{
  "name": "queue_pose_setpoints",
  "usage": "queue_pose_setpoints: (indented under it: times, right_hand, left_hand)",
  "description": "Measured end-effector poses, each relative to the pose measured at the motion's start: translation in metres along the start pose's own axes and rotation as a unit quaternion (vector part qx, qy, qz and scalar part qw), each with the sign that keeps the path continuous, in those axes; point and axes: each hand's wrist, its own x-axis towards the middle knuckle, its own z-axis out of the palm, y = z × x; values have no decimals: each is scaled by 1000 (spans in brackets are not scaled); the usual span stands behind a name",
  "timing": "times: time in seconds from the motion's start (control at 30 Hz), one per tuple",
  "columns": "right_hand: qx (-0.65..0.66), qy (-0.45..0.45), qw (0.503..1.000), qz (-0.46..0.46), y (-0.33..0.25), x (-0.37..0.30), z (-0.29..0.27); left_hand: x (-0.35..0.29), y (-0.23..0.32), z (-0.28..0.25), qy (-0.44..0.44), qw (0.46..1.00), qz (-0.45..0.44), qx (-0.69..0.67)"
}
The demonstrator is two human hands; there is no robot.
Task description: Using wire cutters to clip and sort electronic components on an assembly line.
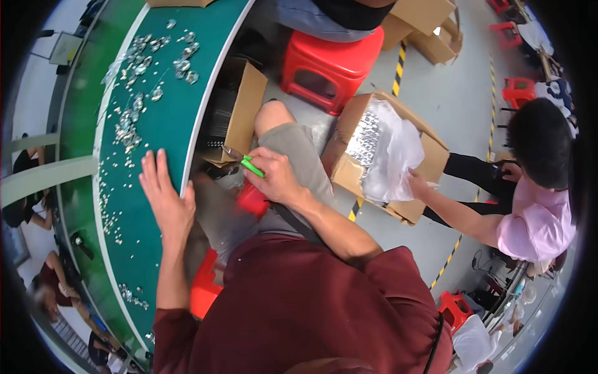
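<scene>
My left hand [167, 202] lies flat with fingers stretched out on the green tabletop [177, 100], its thumb at the white edge. Just ahead of its fingertips lies a cluster of clear, shiny pieces [128, 132]. Beyond the table edge, above my lap, my right hand [277, 176] is closed around small green-handled pliers [252, 166]. Their metal tip points left toward the table, near an open cardboard box [244, 112]. The fingers hide part of the handles.
More clear pieces [184, 65] and tiny pale bits [109, 224] are scattered along the table. At right, a co-worker's hand [420, 185] touches white plastic [392, 153] in a carton [430, 140] of silvery pieces. A red stool [333, 65] with a seated person stands ahead.
</scene>
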Motion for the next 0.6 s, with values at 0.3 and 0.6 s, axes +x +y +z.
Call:
queue_pose_setpoints:
  times: [0.3,0.6]
  right_hand:
    - [48,-48,998,-5,-12,9,22]
    - [9,-15,1000,-11,-4,-4,5]
  left_hand:
    - [-3,3,-3,-36,999,-2,11]
    - [-1,1,0,-41,999,1,11]
